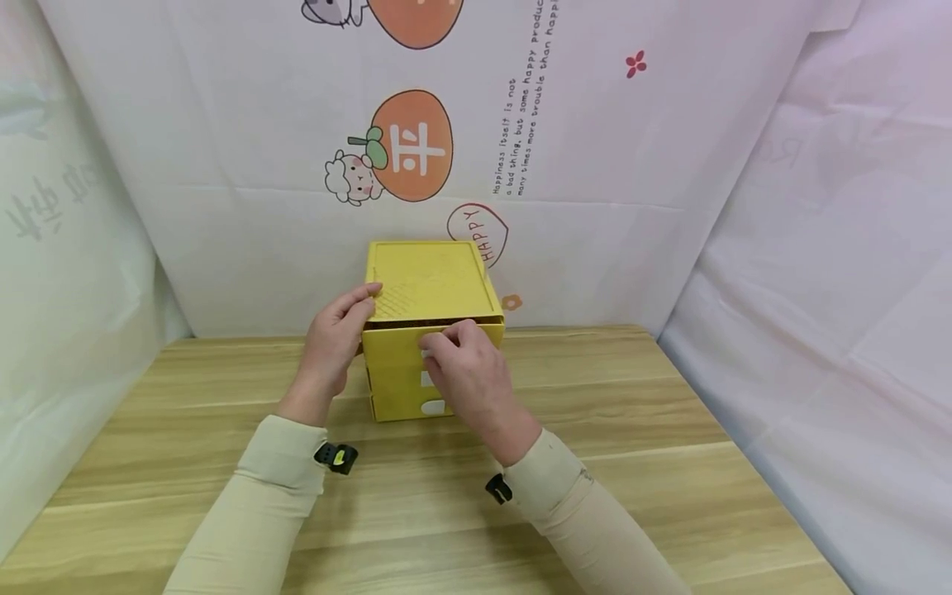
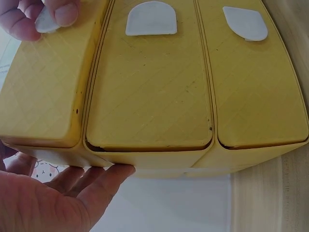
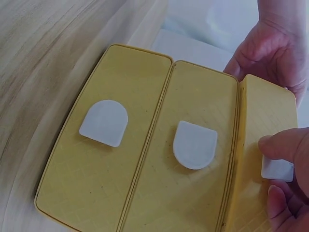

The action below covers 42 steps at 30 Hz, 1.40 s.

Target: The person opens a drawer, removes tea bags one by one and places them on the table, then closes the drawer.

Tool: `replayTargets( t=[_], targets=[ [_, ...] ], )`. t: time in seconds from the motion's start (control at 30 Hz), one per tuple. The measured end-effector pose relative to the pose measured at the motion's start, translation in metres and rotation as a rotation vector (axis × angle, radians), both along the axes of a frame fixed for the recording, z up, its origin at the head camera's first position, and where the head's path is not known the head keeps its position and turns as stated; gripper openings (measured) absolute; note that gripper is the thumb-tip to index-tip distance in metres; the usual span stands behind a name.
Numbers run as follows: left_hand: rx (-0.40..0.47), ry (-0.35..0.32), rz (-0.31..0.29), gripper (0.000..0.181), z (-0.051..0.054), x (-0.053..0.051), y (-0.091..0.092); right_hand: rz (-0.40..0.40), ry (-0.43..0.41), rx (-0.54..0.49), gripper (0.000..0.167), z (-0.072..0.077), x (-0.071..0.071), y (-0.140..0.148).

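A small yellow drawer cabinet point(image 1: 431, 277) stands on the table, its three stacked drawers facing me. Each drawer has a white tab handle. My right hand point(image 1: 476, 372) pinches the tab of the top drawer point(image 2: 43, 92), which sticks out a little from the cabinet front, leaving a dark gap beneath the top panel. In the right wrist view that pinched handle point(image 3: 279, 170) is partly covered by thumb and fingers. The middle handle point(image 3: 195, 145) and bottom handle point(image 3: 104, 123) are untouched. My left hand point(image 1: 332, 337) rests with extended fingers against the cabinet's upper left side.
The wood-grain table point(image 1: 402, 504) extends around the cabinet. Behind it hangs a white printed cloth point(image 1: 595, 207), close to the cabinet's back. White sheets stand along the left and right sides. A black band point(image 1: 336, 457) hangs at the left sleeve cuff.
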<state>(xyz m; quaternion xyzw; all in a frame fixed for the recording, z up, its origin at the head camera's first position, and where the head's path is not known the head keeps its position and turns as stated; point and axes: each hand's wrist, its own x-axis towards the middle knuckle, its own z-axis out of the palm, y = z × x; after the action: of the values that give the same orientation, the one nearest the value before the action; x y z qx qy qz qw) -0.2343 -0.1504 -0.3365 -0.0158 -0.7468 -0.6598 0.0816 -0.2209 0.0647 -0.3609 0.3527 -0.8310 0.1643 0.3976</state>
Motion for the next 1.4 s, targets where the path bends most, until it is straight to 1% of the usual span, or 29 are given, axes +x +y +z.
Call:
replayTargets(
  t=[0.23, 0.4, 0.57, 0.8, 1.0, 1.23, 1.4],
  targets=[
    [-0.030, 0.017, -0.001, 0.048, -0.003, 0.000, -0.001, 0.031, 0.012, 0.008, 0.013, 0.001, 0.007, 0.003],
    [-0.050, 0.034, 0.009, 0.047, -0.003, -0.001, -0.001, 0.044, 0.005, 0.010, 0.011, 0.003, 0.012, 0.004],
    [-0.048, 0.041, 0.008, 0.045, -0.003, -0.001, -0.002, 0.040, -0.005, 0.009, 0.010, 0.004, 0.017, 0.005],
    [-0.046, 0.035, 0.000, 0.045, -0.001, 0.001, -0.002, 0.047, -0.009, 0.009, 0.010, 0.003, 0.024, 0.007],
    [-0.048, 0.036, 0.002, 0.045, -0.001, 0.001, -0.002, 0.035, -0.014, 0.015, 0.007, 0.003, 0.028, 0.007],
    [-0.061, 0.037, 0.009, 0.045, -0.002, 0.000, -0.001, 0.033, 0.019, 0.008, 0.009, 0.003, 0.032, 0.007],
    [-0.063, 0.038, 0.008, 0.045, -0.001, 0.001, -0.001, 0.029, 0.006, 0.016, 0.008, 0.003, 0.036, 0.008]
  ],
)
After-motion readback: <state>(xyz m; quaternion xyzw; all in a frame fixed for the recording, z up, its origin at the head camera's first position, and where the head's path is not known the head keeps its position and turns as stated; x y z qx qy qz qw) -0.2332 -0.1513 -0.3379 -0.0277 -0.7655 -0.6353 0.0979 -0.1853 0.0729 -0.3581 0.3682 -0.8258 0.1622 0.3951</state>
